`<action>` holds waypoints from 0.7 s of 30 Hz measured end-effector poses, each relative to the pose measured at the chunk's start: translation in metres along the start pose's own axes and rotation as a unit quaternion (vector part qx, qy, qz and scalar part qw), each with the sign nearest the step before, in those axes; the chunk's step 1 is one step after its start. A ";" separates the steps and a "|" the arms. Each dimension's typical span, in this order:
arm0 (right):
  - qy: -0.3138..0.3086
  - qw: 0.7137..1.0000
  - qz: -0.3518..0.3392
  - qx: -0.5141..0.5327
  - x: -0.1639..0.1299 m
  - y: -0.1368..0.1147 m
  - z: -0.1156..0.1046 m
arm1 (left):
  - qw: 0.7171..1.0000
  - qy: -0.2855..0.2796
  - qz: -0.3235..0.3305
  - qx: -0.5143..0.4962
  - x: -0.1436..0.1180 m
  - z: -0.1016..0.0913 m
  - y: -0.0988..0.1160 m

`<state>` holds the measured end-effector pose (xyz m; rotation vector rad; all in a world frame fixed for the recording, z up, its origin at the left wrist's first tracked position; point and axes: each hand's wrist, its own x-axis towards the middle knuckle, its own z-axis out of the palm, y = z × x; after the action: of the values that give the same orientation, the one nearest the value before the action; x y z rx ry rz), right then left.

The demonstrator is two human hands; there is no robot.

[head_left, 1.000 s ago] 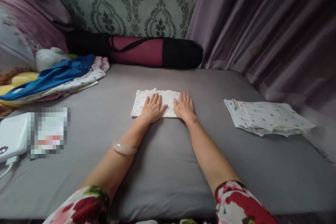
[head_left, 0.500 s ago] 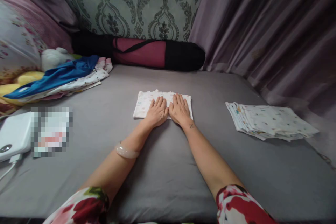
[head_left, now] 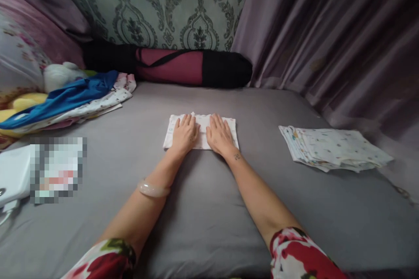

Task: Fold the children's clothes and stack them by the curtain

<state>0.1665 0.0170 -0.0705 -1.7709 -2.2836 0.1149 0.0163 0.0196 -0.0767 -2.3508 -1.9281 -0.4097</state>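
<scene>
A small folded white cloth (head_left: 203, 138) with a faint print lies flat on the grey sheet in front of me. My left hand (head_left: 185, 134) rests palm down on its left half, fingers stretched out and pointing away from me. On the right half lies my right hand (head_left: 220, 134), also flat with its fingers extended. A strip of the cloth shows between the two hands. Neither hand grips anything; both press on the fabric from above, hiding part of it.
To the right lies a stack of folded printed cloths (head_left: 340, 146). A long black and maroon bag (head_left: 176, 67) lies along the wall. Heaped clothes (head_left: 81, 96) and soft toys sit at the left, near a white power bank (head_left: 16, 174) with a cable and a blurred-out packet (head_left: 59, 170).
My left hand has slid left and a little forward over the cloth, widening the gap between the hands. My right hand stays nearly in place. The camera view has shifted slightly.
</scene>
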 end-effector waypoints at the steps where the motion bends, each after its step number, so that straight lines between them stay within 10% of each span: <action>1: 0.011 1.000 0.023 -0.005 0.001 0.004 0.000 | 1.000 0.005 -0.010 0.007 0.001 0.000 -0.003; 21: -0.013 0.985 0.171 -0.015 0.006 0.040 0.003 | 0.990 -0.101 -0.094 -0.013 0.010 0.005 -0.036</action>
<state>0.2025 0.0330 -0.0810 -2.1728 -1.9845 0.1658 -0.0158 0.0376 -0.0828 -2.3144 -2.2571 -0.2170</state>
